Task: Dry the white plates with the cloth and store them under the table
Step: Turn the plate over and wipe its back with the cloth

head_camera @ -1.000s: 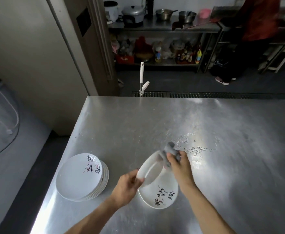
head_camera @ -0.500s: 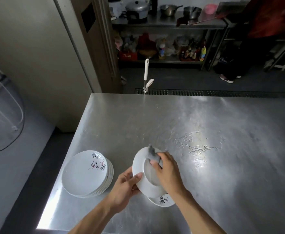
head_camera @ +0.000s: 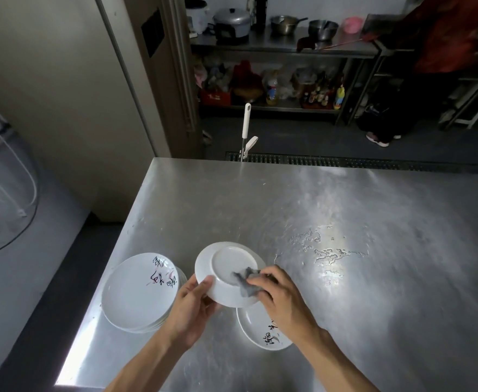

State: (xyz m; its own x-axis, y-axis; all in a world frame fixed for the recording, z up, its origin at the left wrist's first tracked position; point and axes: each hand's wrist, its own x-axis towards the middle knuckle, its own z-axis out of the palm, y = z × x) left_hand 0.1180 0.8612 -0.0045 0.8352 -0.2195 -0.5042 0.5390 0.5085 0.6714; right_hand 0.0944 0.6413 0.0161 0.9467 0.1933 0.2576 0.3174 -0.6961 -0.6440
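Head view. Brushed stainless-steel table (head_camera: pixel 345 207), near-left quarter in use.

Left hand (head_camera: pixel 192 304): grips the near-left rim of a round white ceramic plate (head_camera: pixel 226 264), thumb on the upturned surface, fingers curled beneath. The plate is held above the table, tilted, with its underside and foot ring facing the camera (this face is plain white).

Right hand (head_camera: pixel 283 298): fingers bunched, pinching a small crumpled grey cloth (head_camera: pixel 245 282) and pressing it on the plate's underside, at the near-right part of the foot ring.

Below the held plate and the right wrist: a second white plate with black and red brush lettering (head_camera: pixel 263 332), lying face up on the table, partly hidden. Cannot tell whether more lie under it.

Just left of the left hand: a stack of white lettered plates (head_camera: pixel 139 290), face up, near the table's left edge. Count not readable.

Right of the held plate and farther off: a patch of water droplets (head_camera: pixel 328 251) on the steel, apart from all plates.

Beyond the far table edge: a white mop handle (head_camera: pixel 247 120) standing upright, a dark floor drain grate (head_camera: pixel 345 161) and a steel shelf rack (head_camera: pixel 283 50) with pots on top and bottles below. At far right is a person in a red top (head_camera: pixel 441 38).
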